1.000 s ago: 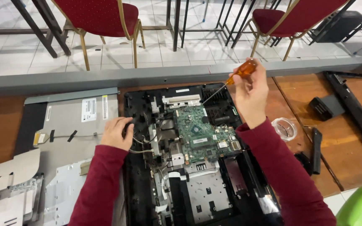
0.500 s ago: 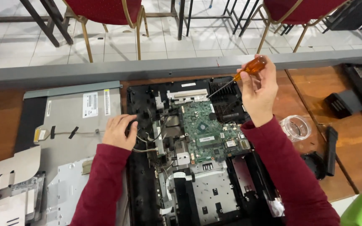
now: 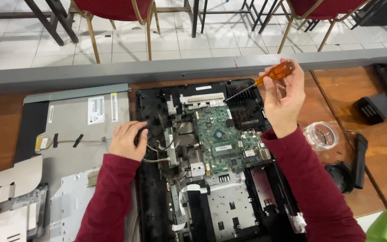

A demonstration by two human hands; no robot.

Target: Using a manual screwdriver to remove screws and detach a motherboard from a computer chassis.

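The right hand (image 3: 284,101) grips an orange-handled screwdriver (image 3: 265,79) above the far right corner of the opened black computer chassis (image 3: 157,210); its shaft slants down and left, tip near the heatsink fins (image 3: 240,91), just beyond the green motherboard (image 3: 225,139). The left hand (image 3: 128,140) rests curled, grasping nothing, on the chassis's left edge beside the cables (image 3: 157,152); the right hand is the nearer to the board.

Bright, even overhead light, soft shadows, mild glare on pale floor tiles (image 3: 126,42); edges slightly bowed, perhaps faintly blurred.
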